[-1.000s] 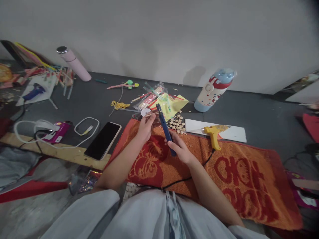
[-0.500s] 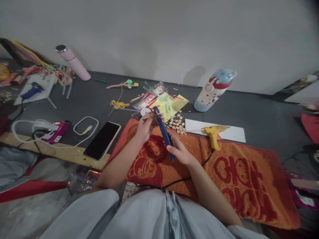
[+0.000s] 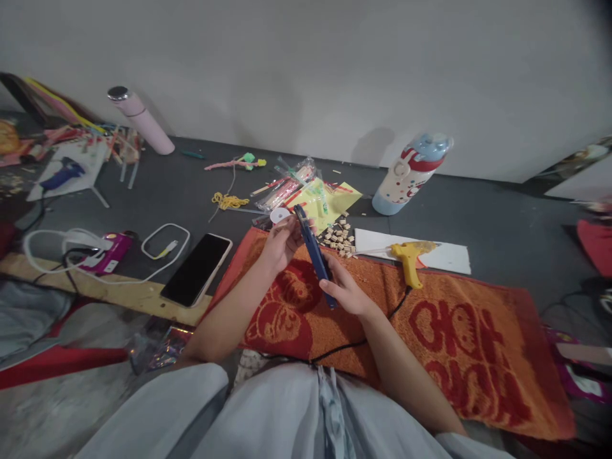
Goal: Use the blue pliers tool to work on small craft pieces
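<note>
Upright above the towel is a long dark blue hand cutter, its narrow head pointing away from me. My right hand is wrapped round its lower handle, thumb across the front. At the cutter's head, my left hand has its fingers pinched together; what they hold is too small to make out. Just beyond the cutter lies a pile of short wooden pieces, beside a yellow paper sheet. An orange and red towel spreads beneath both hands.
A yellow glue gun rests on a white strip to the right. Behind stands a cartoon bottle. Leftward are a phone, a purple power strip with white cable, yellow string and a pink flask.
The fingers of my left hand have shifted slightly at the cutter's head. The cutter and my right hand stay in nearly the same place.
</note>
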`<act>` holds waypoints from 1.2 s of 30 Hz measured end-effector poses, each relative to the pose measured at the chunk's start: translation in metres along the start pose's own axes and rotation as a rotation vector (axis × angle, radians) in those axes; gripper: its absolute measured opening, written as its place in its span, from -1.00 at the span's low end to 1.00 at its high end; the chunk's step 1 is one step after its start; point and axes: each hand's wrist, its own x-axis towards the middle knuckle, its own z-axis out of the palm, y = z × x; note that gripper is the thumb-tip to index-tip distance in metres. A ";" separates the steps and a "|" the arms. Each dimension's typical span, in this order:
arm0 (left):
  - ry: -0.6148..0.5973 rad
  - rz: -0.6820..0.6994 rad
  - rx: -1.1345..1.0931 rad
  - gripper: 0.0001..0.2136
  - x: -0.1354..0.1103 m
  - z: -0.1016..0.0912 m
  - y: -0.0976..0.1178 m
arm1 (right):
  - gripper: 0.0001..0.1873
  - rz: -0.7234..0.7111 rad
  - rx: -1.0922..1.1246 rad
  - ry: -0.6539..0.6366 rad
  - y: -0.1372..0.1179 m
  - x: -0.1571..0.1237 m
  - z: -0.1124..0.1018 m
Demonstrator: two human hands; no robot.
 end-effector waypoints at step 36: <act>0.161 0.268 0.466 -0.58 0.010 -0.013 0.005 | -0.16 -0.010 -0.376 0.145 0.003 -0.001 -0.008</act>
